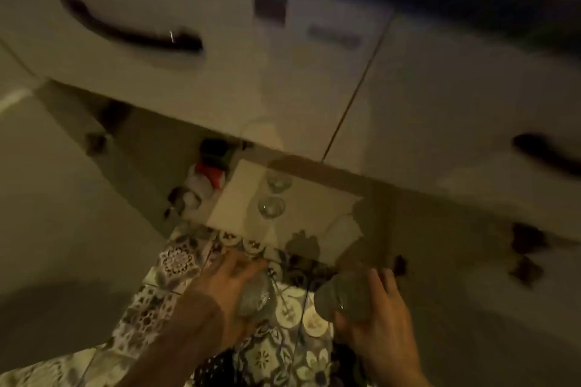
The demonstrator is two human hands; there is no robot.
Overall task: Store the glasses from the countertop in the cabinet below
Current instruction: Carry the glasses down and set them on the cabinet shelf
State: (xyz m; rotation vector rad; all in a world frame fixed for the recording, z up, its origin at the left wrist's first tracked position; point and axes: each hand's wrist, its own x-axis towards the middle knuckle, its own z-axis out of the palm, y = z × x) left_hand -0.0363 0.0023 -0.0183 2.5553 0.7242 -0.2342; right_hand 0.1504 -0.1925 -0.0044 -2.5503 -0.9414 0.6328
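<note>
Dim kitchen, patterned floor tiles (176, 261) below me, and the cabinet (283, 217) stands open under the drawers. Two glasses (272, 207) already sit on its shelf. My left hand (226, 286) grips another glass (256, 295), my right hand (374, 317) grips a fourth (345, 295), both just short of the shelf. The bench is out of view, so I can't tell what remains; blur hides the clutter (204, 179) at left.
</note>
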